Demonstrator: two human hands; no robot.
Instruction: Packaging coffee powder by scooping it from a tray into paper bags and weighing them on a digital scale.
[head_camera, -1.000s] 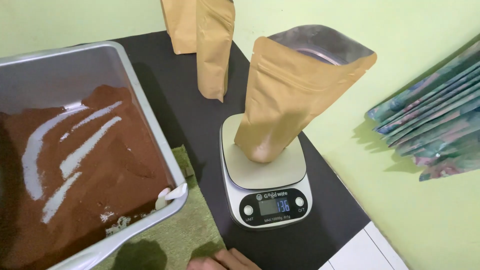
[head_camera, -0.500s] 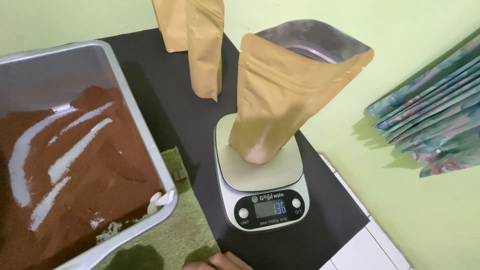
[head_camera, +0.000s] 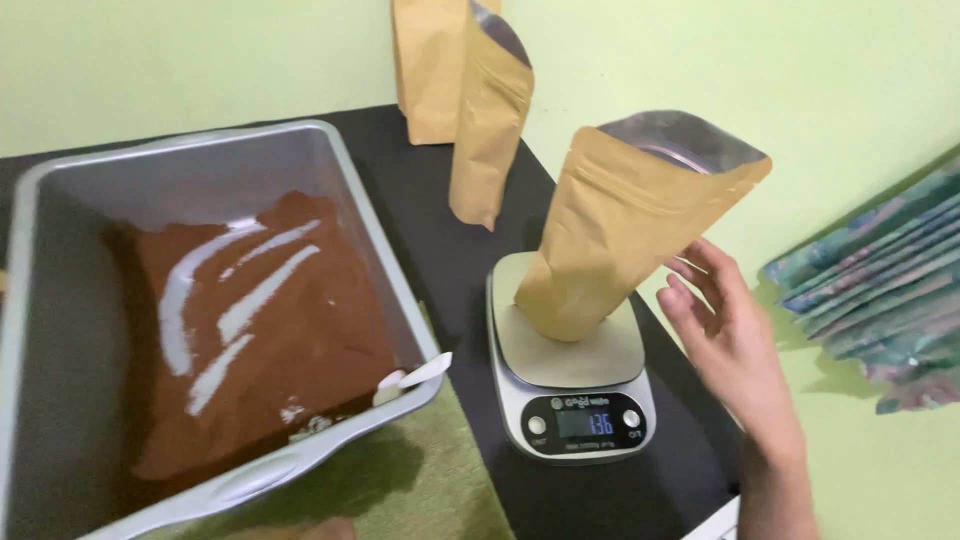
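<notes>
On the small silver scale (head_camera: 570, 385) stands an open brown pouch (head_camera: 625, 235), leaning toward the right hand (head_camera: 725, 335). That hand is spread wide open, fingers just beside the pouch, holding nothing. The left hand is out of sight. The pouch could tip if a finger bumps it, and powder could spill. The grey tray (head_camera: 390, 250) of brown powder (head_camera: 265, 330) sits close on the left. The black table's edge (head_camera: 690, 470) is near the scale, so room is tight.

Tan pouch (head_camera: 620, 240), silver scale (head_camera: 570, 370), red-brown powder (head_camera: 270, 330).
</notes>
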